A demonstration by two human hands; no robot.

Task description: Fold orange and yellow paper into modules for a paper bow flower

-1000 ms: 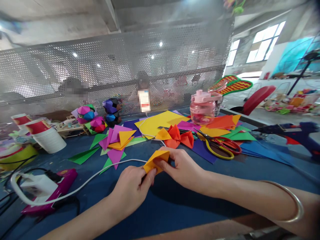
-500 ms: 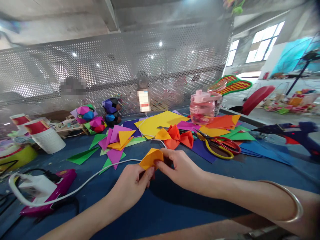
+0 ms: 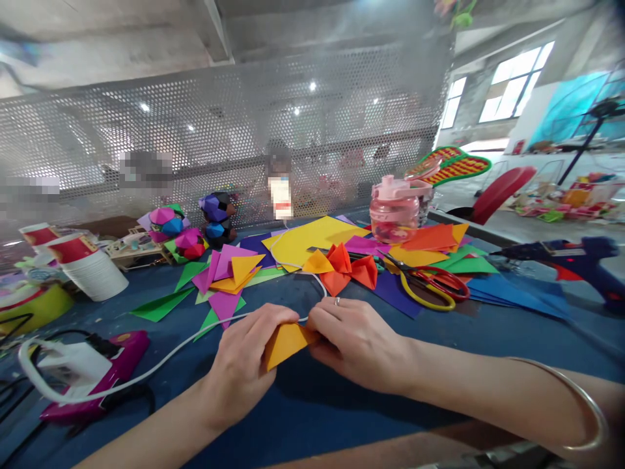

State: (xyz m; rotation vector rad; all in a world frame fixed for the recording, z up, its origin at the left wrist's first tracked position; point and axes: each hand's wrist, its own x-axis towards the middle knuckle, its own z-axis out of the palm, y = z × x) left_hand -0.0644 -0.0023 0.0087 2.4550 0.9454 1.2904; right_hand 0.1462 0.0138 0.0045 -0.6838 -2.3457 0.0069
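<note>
Between my two hands is a folded piece of orange-yellow paper [image 3: 287, 344], held just above the blue tabletop. My left hand [image 3: 248, 355] grips its left side, fingers over the top edge. On the other side, my right hand [image 3: 354, 339] pinches the paper's right corner; its thumb is partly hidden. Just beyond my hands lie folded orange paper pieces [image 3: 336, 268] and a small yellow folded piece [image 3: 318, 262]. Purple and yellow folded papers [image 3: 232, 270] are spread to the left of these.
A white cable [image 3: 185, 352] runs behind my hands from a purple power strip [image 3: 127, 355]. Scissors [image 3: 427, 286] lie at right, near a blue glue gun [image 3: 556, 253]. A pink bottle [image 3: 394, 212] and paper cups [image 3: 90, 267] stand farther back.
The orange-yellow paper has been turned and lowered towards me. My hands have rolled over it, so their backs now face up, with fingers along its upper edge.
</note>
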